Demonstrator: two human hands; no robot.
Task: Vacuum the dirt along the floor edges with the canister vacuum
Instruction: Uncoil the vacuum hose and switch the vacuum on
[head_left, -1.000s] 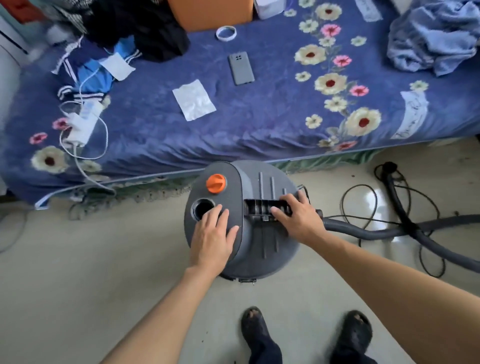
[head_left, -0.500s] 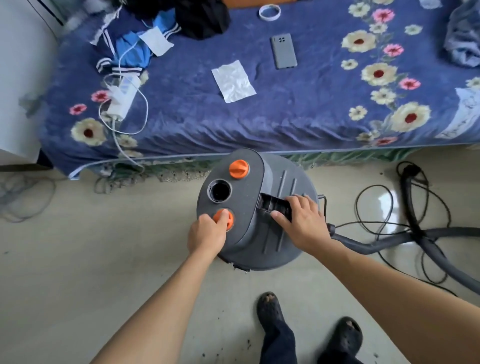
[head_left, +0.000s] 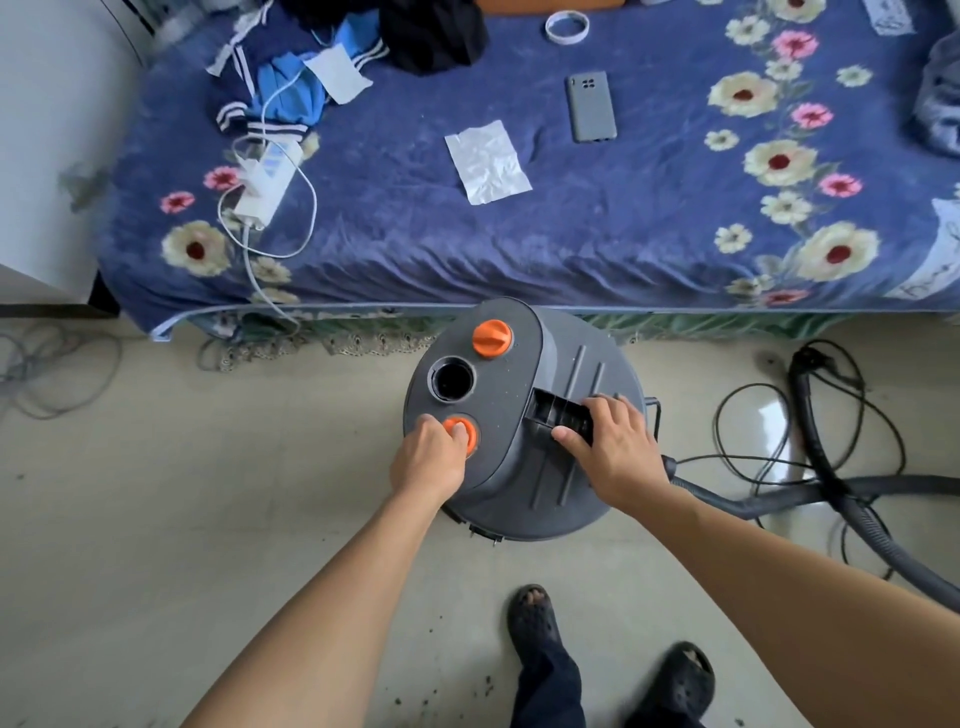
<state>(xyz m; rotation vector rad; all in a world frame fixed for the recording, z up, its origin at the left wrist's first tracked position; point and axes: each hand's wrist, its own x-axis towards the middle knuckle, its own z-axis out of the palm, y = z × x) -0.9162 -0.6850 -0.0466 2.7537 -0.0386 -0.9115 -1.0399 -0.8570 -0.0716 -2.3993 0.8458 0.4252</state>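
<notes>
Bedside floor (head_left: 208, 493), canister vacuum (head_left: 545, 483) directly beneath fingers. Right hand (head_left: 613, 449) fingers curled round recessed carry handle (head_left: 556, 413); left hand (head_left: 428, 462) fingers curled on lower orange knob (head_left: 465, 431), open port (head_left: 451, 382) just beyond. Likely heavy, rigid, smooth-shelled: lift by handle only. Flexible hose (head_left: 779, 499) lying right of fingers.

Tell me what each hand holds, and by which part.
Right hand grips the canister vacuum by its black top handle. Left hand rests curled on the near orange knob; whether it pinches or only presses cannot be told.
</notes>
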